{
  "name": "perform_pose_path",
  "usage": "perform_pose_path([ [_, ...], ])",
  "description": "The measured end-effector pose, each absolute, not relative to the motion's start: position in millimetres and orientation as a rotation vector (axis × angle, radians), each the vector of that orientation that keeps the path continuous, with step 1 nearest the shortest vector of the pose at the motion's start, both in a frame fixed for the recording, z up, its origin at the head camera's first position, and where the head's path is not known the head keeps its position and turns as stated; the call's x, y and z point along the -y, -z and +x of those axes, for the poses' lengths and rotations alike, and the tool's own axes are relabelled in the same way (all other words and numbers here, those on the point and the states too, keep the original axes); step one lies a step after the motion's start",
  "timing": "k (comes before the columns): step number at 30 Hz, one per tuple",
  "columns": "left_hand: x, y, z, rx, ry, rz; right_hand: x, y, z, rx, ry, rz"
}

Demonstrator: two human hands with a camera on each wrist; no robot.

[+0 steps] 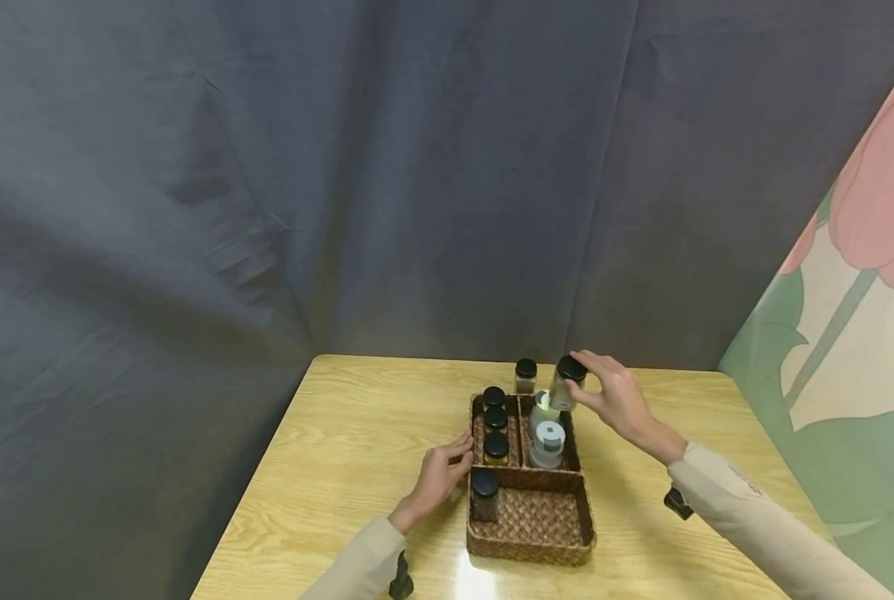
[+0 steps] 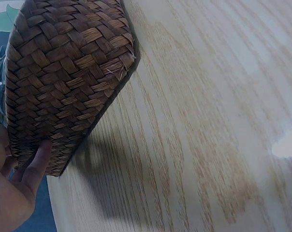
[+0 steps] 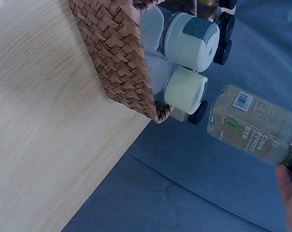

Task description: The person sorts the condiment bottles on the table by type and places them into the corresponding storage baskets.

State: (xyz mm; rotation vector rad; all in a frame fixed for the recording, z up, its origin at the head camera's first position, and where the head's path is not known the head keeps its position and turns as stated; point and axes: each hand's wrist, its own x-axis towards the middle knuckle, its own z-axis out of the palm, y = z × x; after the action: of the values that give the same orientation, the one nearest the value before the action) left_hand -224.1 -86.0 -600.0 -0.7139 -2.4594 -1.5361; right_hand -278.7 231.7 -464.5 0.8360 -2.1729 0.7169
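Note:
My right hand point(image 1: 617, 400) grips a clear jar of cumin powder point(image 3: 252, 123) by its black lid, raised above the back right of a woven basket point(image 1: 529, 552). The jar's printed label faces the right wrist camera. Below it, in the right-hand compartment, sit a yellow-green-capped container point(image 3: 185, 91) and a white-capped one point(image 1: 549, 437). My left hand point(image 1: 439, 475) touches the basket's left side near the rim, one finger laid against the outer weave point(image 2: 64, 87). Several black-lidded jars point(image 1: 496, 447) stand in a row in the left-hand compartment.
In the wide front compartment a dark-lidded jar point(image 1: 484, 496) stands at the left. Another black-lidded jar point(image 1: 525, 377) is on the wooden table point(image 1: 357, 433) behind the basket. A dark grey curtain point(image 1: 447, 183) hangs behind the table, and a flower-printed panel point(image 1: 866, 350) borders its right side.

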Motion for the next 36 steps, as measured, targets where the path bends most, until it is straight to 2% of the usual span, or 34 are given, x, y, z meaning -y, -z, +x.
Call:
perform_pose_path([
  [36,82.4,595.0,-222.3,2.446,1.552,-0.708,-212.4,458.2,-229.8,2.091,-0.762,0.94],
])
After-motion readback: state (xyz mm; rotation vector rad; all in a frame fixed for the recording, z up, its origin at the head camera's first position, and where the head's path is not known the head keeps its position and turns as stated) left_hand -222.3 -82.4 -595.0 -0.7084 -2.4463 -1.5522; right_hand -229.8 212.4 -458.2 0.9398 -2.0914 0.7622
